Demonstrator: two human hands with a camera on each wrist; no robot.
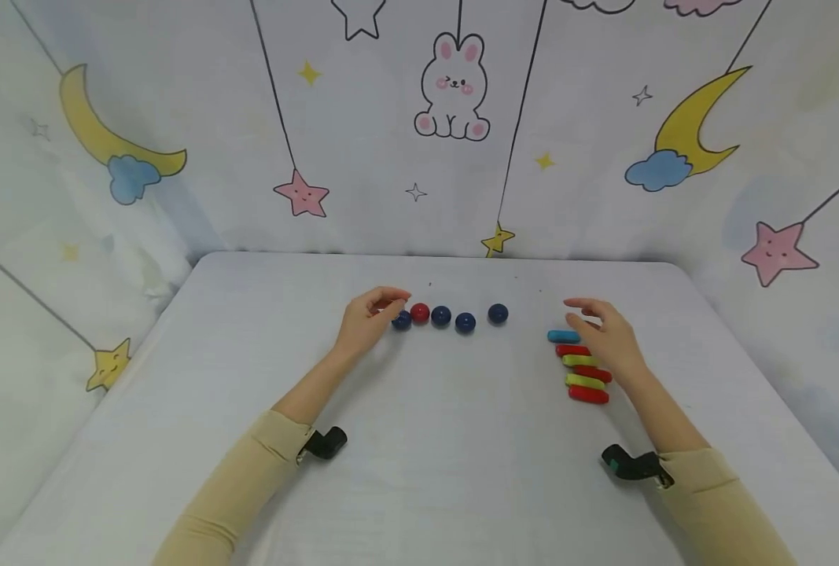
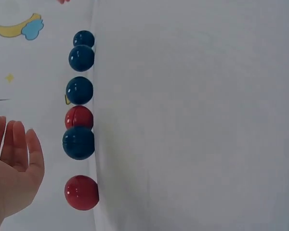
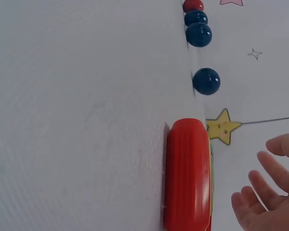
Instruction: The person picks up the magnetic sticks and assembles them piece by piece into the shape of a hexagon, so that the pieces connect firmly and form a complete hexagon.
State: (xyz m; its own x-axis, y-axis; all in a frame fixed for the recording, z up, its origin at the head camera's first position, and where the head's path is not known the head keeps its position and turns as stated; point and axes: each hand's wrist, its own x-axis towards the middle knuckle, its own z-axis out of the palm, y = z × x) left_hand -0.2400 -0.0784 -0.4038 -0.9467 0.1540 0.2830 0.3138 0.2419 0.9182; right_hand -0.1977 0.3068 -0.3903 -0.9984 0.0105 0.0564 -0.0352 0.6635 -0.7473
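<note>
My left hand hovers at the left end of a row of glossy balls, fingers loosely bent with nothing between them. A dark blue ball sits by its fingertips, followed by a red ball and more blue balls. The left wrist view shows another red ball, hidden behind the hand in the head view. Over a stack-like column of short rods, my right hand is held with fingers apart and holds nothing. Beneath it lie a blue rod and several red and yellow-green ones; the nearest red rod looks ribbed.
Everything lies on a white-covered table. A patterned cloth with moons, stars and a rabbit hangs behind the far edge. One blue ball stands apart, between the row and the rods.
</note>
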